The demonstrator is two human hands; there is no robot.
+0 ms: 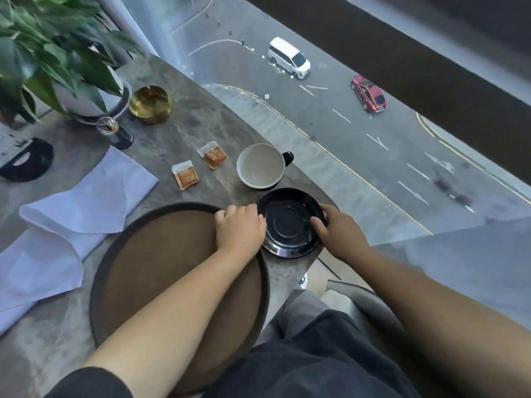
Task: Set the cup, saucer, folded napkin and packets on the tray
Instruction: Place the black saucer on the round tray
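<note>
A black saucer point(290, 222) sits on the stone table just right of the round brown tray point(161, 254). My left hand point(240, 226) grips the saucer's left rim and my right hand point(336, 231) grips its right rim. Behind the saucer stands an empty cup point(260, 165), white inside with a dark handle. Two orange packets lie flat on the table, one point(186, 176) nearer and one point(212, 154) farther back. A white napkin point(71, 219) lies unfolded and crumpled at the left.
A potted plant point(57, 53) in a white pot, a brass bowl point(150, 104), a small glass-topped stand point(115, 133) and a black object point(26, 159) are at the back left. The table's curved edge point(313, 173) runs beside a window over a street.
</note>
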